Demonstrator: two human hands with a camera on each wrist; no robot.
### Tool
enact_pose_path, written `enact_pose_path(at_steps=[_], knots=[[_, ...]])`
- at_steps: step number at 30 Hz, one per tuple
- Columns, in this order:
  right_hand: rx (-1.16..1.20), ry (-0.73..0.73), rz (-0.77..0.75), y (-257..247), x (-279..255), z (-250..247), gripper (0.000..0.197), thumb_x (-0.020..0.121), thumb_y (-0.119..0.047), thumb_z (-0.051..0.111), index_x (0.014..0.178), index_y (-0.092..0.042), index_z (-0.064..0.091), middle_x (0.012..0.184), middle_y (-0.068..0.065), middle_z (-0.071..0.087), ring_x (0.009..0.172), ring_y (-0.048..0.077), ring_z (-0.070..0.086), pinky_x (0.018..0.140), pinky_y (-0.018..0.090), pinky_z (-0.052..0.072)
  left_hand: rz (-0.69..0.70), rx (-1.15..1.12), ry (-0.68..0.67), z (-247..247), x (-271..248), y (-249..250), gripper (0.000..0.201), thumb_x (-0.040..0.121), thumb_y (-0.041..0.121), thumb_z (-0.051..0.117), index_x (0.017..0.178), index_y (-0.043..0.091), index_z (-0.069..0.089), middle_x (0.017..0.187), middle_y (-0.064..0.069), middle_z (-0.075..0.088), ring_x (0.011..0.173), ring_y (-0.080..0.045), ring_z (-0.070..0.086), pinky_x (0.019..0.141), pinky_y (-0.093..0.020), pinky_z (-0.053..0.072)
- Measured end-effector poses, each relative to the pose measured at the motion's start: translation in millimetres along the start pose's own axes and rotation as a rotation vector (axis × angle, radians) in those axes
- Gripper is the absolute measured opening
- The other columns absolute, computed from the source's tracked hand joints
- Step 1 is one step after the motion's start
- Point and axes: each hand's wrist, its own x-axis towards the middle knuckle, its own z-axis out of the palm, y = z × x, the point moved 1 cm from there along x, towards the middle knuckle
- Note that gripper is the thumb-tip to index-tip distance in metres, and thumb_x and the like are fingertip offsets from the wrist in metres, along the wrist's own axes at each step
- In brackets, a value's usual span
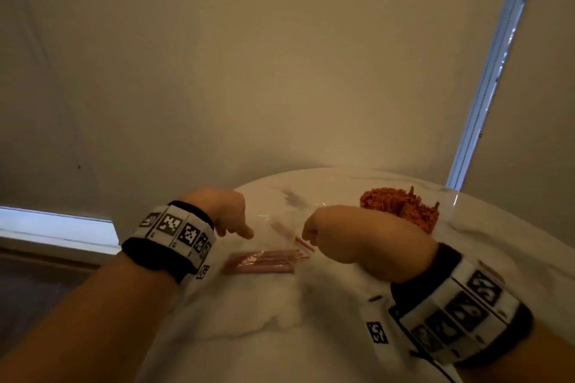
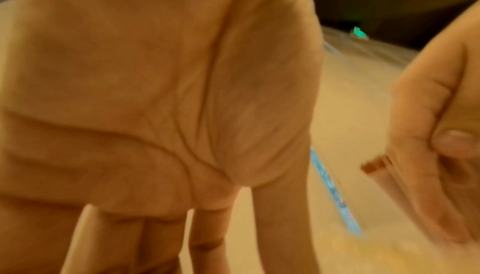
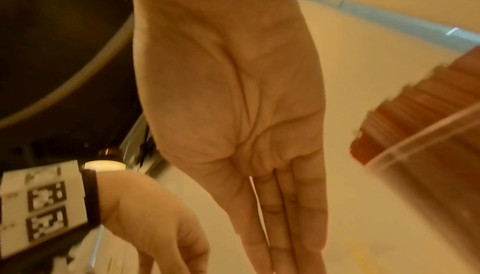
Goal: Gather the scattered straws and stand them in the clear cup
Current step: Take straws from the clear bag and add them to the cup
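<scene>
Several pink straws (image 1: 261, 262) lie side by side on the white marble table (image 1: 280, 320), partly under clear film. My left hand (image 1: 230, 218) hovers just above and left of them, its fingers (image 2: 283, 227) straight and holding nothing. My right hand (image 1: 342, 236) is to their right and pinches a few thin straws (image 1: 304, 244); their ends (image 2: 376, 168) stick out below its thumb in the left wrist view. Behind the right hand stands the clear cup (image 3: 415, 136), packed with upright red straws (image 1: 401, 208). The right wrist view shows only the palm (image 3: 233, 93) and straight outer fingers.
The round table's edge (image 1: 174, 298) curves close behind my left wrist, with dark floor (image 1: 37, 289) beyond. A plain wall rises behind the table. A crumpled clear wrapper (image 1: 273, 221) lies between my hands. Bare tabletop stretches toward me.
</scene>
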Motion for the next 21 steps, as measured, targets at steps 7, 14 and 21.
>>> enact_pose_path(at_steps=[7,14,21], knots=[[-0.121,-0.048,0.112,-17,64,21,0.019,0.088,-0.009,0.062,0.105,-0.006,0.07,0.099,0.014,0.069,0.086,0.031,0.06,0.075,0.034,0.05,-0.008,0.151,-0.022,38,10,-2,0.044,0.075,0.053,0.085,0.069,0.015,0.065,0.063,0.004,0.063,0.054,-0.013,0.059,0.047,-0.021,0.042],[-0.009,-0.041,0.085,-25,71,30,0.013,0.084,-0.018,0.068,0.077,-0.008,0.071,0.074,0.008,0.062,0.072,0.027,0.057,0.066,0.031,0.048,0.045,0.204,0.07,54,29,-3,0.046,0.088,0.039,0.078,0.121,0.008,0.07,0.127,-0.01,0.069,0.115,-0.034,0.065,0.094,-0.038,0.05],[-0.145,-0.09,0.086,-20,62,38,0.034,0.098,-0.023,0.052,0.124,-0.005,0.063,0.119,0.014,0.063,0.097,0.033,0.055,0.081,0.035,0.04,-0.007,0.208,0.042,57,33,-8,0.082,0.082,0.058,0.078,0.141,0.006,0.056,0.146,-0.014,0.056,0.131,-0.036,0.055,0.11,-0.047,0.046]])
